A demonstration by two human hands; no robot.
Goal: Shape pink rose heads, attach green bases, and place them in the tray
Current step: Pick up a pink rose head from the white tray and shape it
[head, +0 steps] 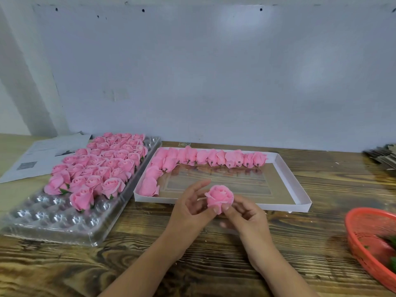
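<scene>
Soft even light (wall glare above), slight blur, edges bowed.

A wooden tabletop (214,264) with dark, strongly marked grain runs across the room. Behind it stands a pale grey wall panel (214,71), smudged in places, with a few small dark holes along its top edge. At the far left of the tabletop lies a printed sheet of paper (40,157), partly tucked under what sits beside it. At the far right edge a stack of flat grey-brown cardboard pieces (383,155) juts in, cut off by the edge of view.
</scene>
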